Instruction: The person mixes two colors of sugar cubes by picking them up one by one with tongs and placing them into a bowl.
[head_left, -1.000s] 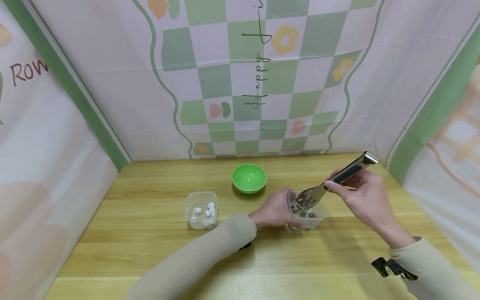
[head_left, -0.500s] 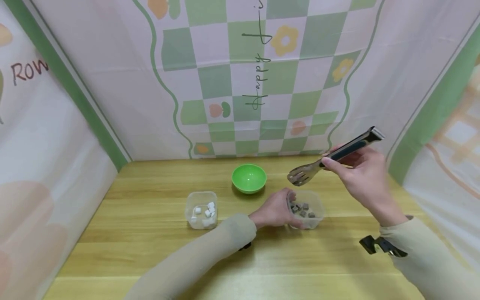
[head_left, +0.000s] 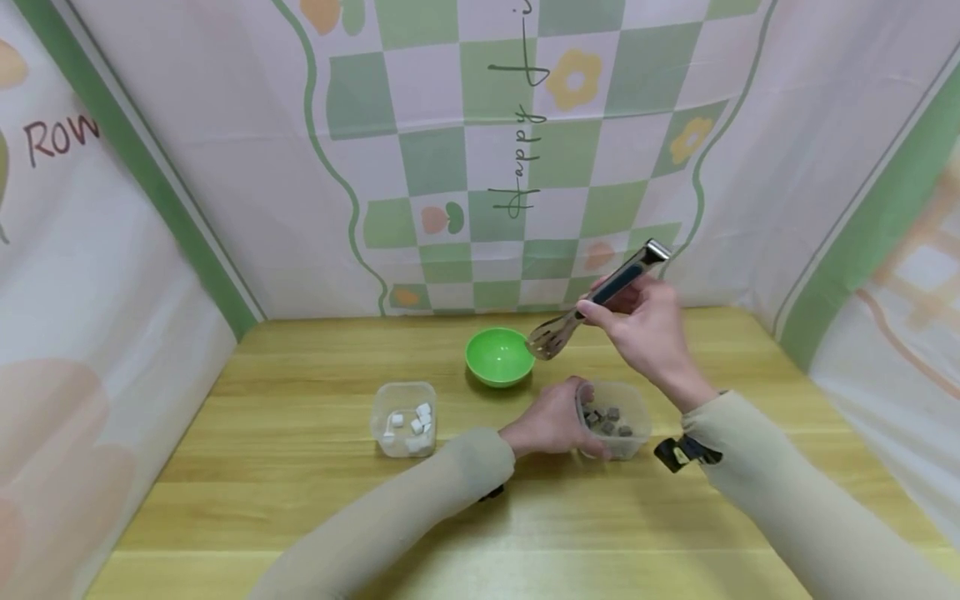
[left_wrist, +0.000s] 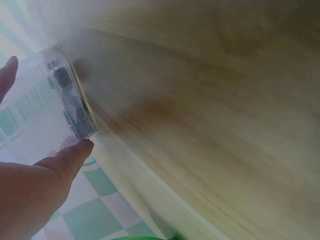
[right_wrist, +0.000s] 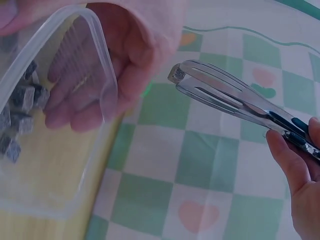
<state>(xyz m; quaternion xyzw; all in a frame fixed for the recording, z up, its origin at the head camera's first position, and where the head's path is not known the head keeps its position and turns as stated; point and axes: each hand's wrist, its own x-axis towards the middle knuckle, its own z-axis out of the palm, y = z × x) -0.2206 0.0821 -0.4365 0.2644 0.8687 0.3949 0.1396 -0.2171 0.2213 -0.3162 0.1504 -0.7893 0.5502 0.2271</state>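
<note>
My right hand (head_left: 647,332) holds metal serving tongs (head_left: 617,283) with dark grips, slanting down to the left. Their slotted tips are at the right rim of a green bowl (head_left: 498,358), seemingly above it. Pinched in the tips is a small grey cube (right_wrist: 176,74), seen in the right wrist view. My left hand (head_left: 551,419) grips the left side of a clear plastic container (head_left: 636,410), its thumb and fingers around the wall. Several grey cubes (right_wrist: 22,97) lie on the container's bottom. In the left wrist view the container (left_wrist: 30,97) stands on the table.
A second clear container (head_left: 381,400) with several white cubes (head_left: 416,425) stands on the wooden table (head_left: 300,392), left of my left forearm. Patterned cloth (head_left: 435,108) hangs behind the table and at both sides.
The tongs have risen out of the right container and swung left to the green bowl, carried by my right hand. My left hand has stayed on the container.
</note>
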